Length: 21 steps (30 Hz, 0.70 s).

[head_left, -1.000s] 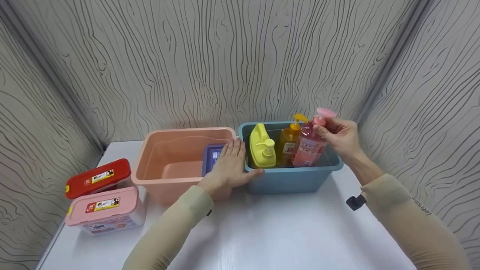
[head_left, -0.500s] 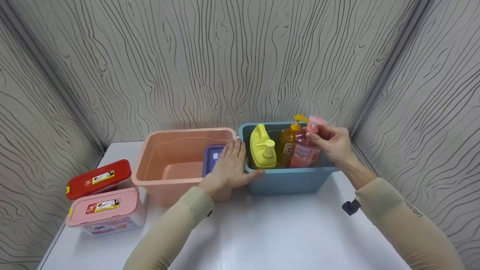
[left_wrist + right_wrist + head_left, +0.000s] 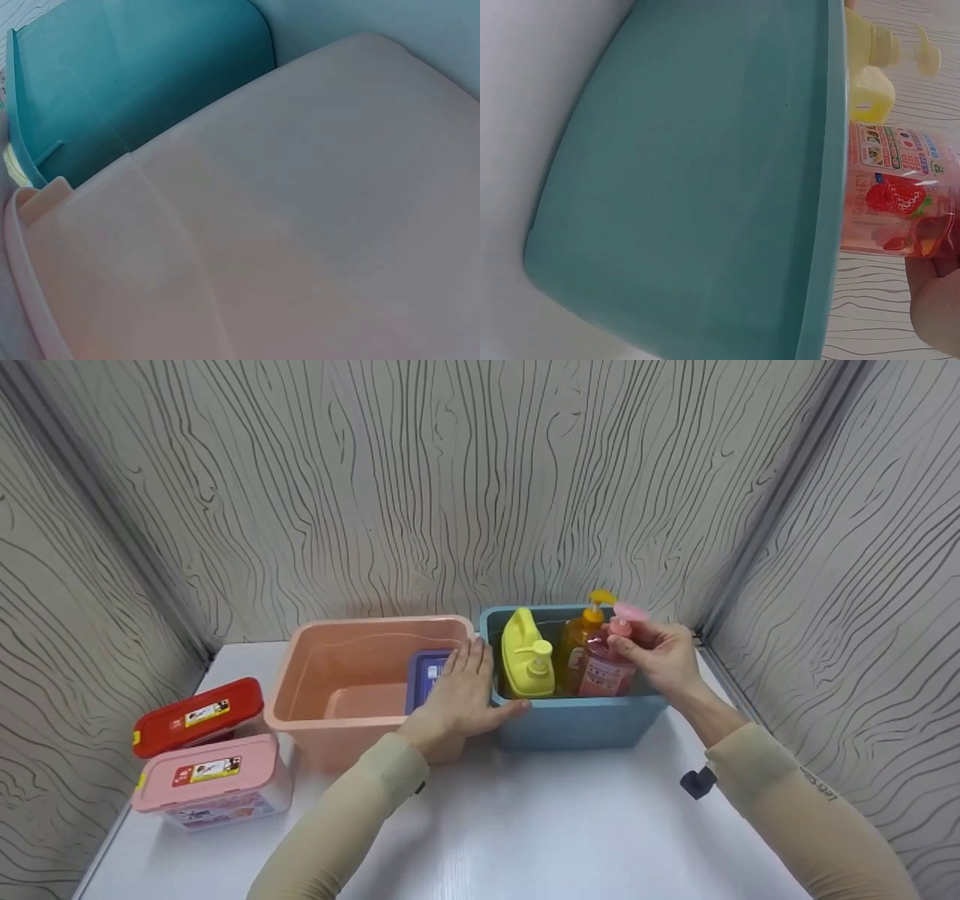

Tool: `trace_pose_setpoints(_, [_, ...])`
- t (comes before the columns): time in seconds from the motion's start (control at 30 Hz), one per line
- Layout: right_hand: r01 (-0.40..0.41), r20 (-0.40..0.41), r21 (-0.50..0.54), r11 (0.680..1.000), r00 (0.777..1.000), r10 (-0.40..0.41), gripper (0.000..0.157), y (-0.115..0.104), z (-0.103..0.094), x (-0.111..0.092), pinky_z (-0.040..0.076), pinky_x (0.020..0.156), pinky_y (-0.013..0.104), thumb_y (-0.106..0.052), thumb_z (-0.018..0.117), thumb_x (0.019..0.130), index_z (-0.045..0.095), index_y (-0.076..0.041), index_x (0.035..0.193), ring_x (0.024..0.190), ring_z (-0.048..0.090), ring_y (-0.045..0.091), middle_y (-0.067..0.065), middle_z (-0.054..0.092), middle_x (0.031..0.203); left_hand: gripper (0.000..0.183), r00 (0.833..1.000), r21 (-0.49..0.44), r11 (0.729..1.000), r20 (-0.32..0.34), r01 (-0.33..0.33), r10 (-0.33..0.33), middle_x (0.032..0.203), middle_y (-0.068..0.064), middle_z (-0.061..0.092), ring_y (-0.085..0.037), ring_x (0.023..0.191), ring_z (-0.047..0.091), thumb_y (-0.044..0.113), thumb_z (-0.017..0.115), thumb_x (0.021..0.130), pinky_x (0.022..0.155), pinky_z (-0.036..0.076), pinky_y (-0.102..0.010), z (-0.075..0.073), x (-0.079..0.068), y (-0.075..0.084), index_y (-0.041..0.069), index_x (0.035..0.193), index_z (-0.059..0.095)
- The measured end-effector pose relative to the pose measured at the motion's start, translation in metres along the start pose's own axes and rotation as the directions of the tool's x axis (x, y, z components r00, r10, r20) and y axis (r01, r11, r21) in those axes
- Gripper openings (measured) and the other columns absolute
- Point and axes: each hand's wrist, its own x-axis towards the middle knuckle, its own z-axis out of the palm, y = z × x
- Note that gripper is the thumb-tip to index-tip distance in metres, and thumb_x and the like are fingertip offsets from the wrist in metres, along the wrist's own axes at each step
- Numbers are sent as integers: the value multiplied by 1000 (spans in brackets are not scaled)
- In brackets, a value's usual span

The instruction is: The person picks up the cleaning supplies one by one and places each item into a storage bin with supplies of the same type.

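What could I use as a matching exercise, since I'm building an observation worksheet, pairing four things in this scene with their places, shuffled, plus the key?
Things
1. pink pump bottle
2. purple item
3. red-lidded box
4. yellow bottle

Places
A. outside both tubs, just behind the pink-lidded box
B. in the blue tub, at the end nearest the peach tub
C. held near its pump by the right hand
D. inside the peach tub

Right pairs: 1-C, 2-D, 3-A, 4-B

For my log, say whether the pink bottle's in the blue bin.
Partly in: the blue bin hides the base of the pink bottle.
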Motion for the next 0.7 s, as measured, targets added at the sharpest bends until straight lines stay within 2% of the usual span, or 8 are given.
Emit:
trace_pose_setpoints(0.13, [4,1,-1,1000,1000,-4,41,3,2,-1,65,95,17,-18,82,104,77,6,136,101,78,2,-22,84,109,126,1000,12,1000,-4,-11,11,191,-19,5,-36,180,3,92,40,99,148,6,-51,0,0,0,1,180,7])
trace_pose_setpoints(0.37, [-62,9,8,998,998,62,43,8,5,-4,64,96,15,-20,81,105,75,5,139,101,76,1,-25,82,108,127,1000,-1,1000,-3,-13,13,191,-19,4,-35,181,2,93,38,98,148,6,-52,0,1,0,2,180,6])
trace_pose_setpoints(0.7, [-89,33,20,996,996,88,43,18,6,-5,65,95,17,-20,81,104,75,5,139,99,76,4,-19,84,107,128,1000,-11,1000,-2,-8,8,191,-19,3,-35,180,3,94,37,97,148,6,-52,0,1,0,1,180,8])
